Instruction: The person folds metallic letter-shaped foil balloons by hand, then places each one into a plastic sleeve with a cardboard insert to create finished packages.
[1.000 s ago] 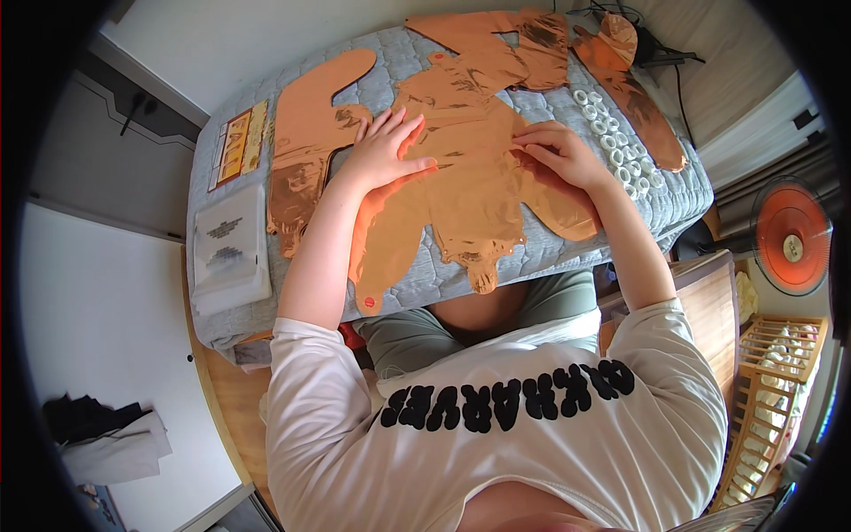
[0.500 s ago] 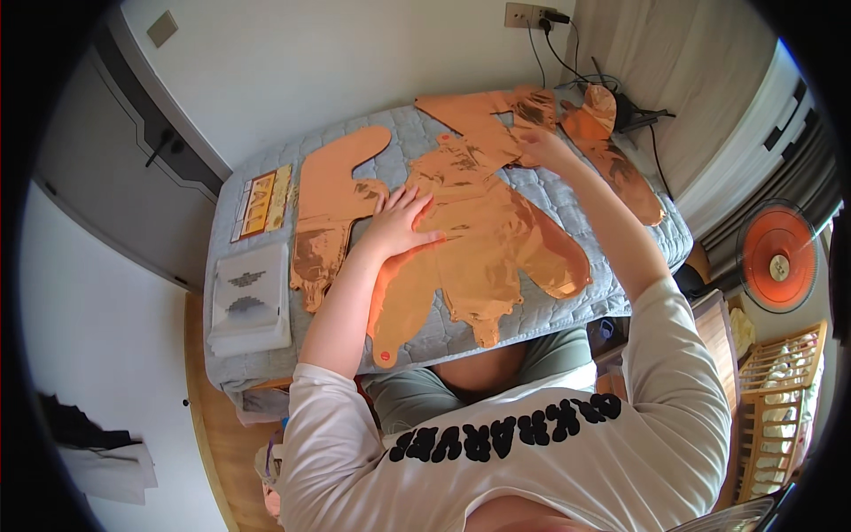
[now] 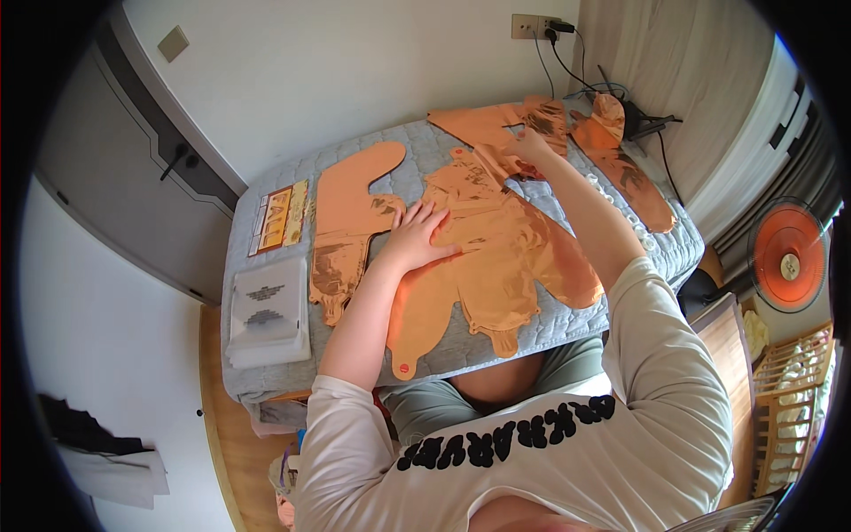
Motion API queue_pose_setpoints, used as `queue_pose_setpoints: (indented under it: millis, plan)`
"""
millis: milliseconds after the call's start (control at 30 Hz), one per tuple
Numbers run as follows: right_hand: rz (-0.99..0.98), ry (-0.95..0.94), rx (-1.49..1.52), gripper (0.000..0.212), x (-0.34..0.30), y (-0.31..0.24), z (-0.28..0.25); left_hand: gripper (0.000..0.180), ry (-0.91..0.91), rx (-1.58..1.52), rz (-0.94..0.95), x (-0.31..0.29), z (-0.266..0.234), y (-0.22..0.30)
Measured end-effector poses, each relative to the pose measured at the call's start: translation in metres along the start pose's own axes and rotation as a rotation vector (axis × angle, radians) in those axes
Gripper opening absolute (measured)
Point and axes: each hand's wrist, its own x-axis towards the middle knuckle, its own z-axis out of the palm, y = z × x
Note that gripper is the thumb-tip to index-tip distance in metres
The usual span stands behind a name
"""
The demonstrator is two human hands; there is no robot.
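A flat, shiny orange foil balloon (image 3: pixel 483 230) with several lobes lies spread on the bed in front of me. My left hand (image 3: pixel 419 238) rests on its left side, palm down with the fingers apart. Farther off to the right, my right hand (image 3: pixel 530 149) has its fingers bent and closed at the balloon's far edge, where the foil narrows; the fingertips are partly hidden. Next to it, another flat orange foil piece (image 3: pixel 474 124) lies at the back. A similar foil balloon (image 3: pixel 359 182) is on the left, and one more foil piece (image 3: pixel 634 182) lies at the right edge.
Under everything is a grey quilted bed (image 3: pixel 350 350). At its left side sit a stack of clear plastic packets (image 3: pixel 269 306) and a yellow-brown printed card (image 3: pixel 280 217). Black cables (image 3: pixel 651 120) lie at the far right corner. An orange fan (image 3: pixel 789 257) stands to the right.
The view has shifted slightly, so the bed appears lower and to the right. My right hand stays at the foil's far edge, and my left hand still lies flat on the balloon.
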Motion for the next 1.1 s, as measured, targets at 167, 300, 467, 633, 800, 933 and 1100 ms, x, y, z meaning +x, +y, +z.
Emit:
queue_pose_setpoints:
  millis: [167,300,467,633,800,933,1100]
  plan:
    - [-0.002,0.086,0.039,0.088,-0.018,-0.01,-0.001,0.098,0.01,-0.043,0.017,0.004,0.003,-0.002]
    - [0.151,-0.109,0.604,0.065,-0.019,-0.001,-0.001,0.098,0.02,-0.056,0.026,0.005,0.004,-0.002]
    - [0.317,-0.185,0.843,0.044,-0.027,-0.026,0.003,0.095,0.0,-0.034,-0.009,-0.005,-0.002,-0.002]
    - [0.376,-0.099,0.964,0.046,-0.015,-0.023,-0.001,0.095,0.002,-0.015,0.029,0.009,-0.006,0.015]
    - [0.21,-0.001,0.789,0.072,-0.055,-0.08,0.053,0.097,0.007,0.004,-0.017,-0.006,-0.003,-0.002]
    - [0.119,0.029,0.593,0.072,-0.047,-0.059,0.068,0.097,0.018,0.0,0.015,0.004,-0.002,0.007]
    - [0.105,-0.069,0.537,0.068,-0.058,-0.069,0.079,0.098,0.028,-0.009,0.004,-0.001,0.0,0.001]
